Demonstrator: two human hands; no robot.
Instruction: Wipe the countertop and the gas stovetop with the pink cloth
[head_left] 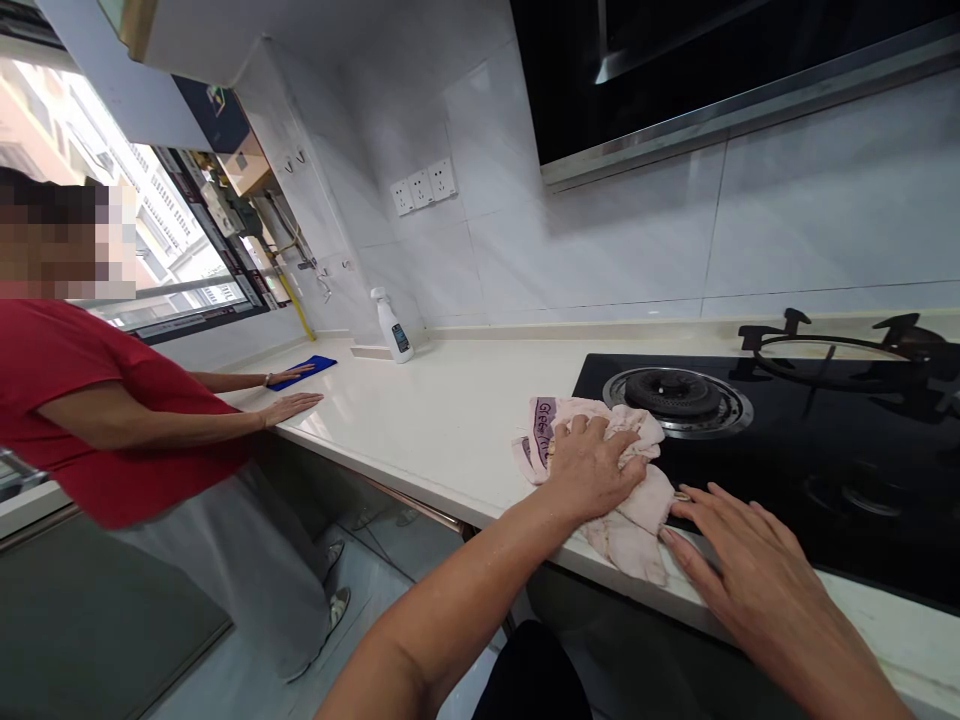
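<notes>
Pressed down over a crumpled pale pink cloth (630,510) is my left hand (596,465), its fingers curled on the bunched fabric. The cloth has a purple printed band at its left. It lies across the left edge of the black gas hob (697,500) and the white counter (450,420), with one end at the counter's front edge. My right hand (757,550) rests at the front left corner of the hob, fingers stretched and apart. Its fingertips are close beside the cloth, and it holds nothing.
Behind the cloth is a round burner (671,395); a black pan support (832,355) stands at the back right. A white spray bottle (391,325) stands by the wall. At left, a person in a red top (112,400) has one hand on a blue cloth (319,368). A range hood (712,90) hangs above.
</notes>
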